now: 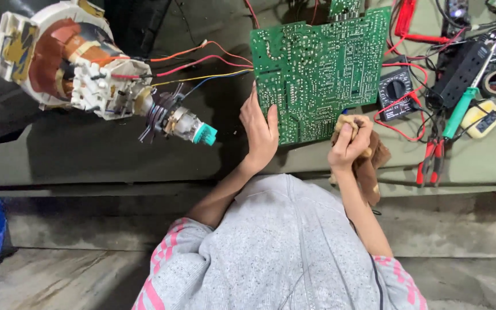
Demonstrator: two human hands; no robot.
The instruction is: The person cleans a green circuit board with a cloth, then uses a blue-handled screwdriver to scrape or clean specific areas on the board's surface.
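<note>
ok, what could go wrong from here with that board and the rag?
1. The right hand presses a brown rag against the lower edge of the green circuit board; fibres could snag on the solder points.
2. The left hand grips the board by one edge only, so it could flex or slip.
3. Thin coloured wires run from the board to the motor assembly; tilting the board could strain them.

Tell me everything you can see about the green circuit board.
The green circuit board is a large rectangle with its solder side up, dotted with silvery joints and pale traces. It lies tilted on the grey workbench. The left hand holds its lower left edge; the right hand presses a brown cloth against its lower right corner.
</note>
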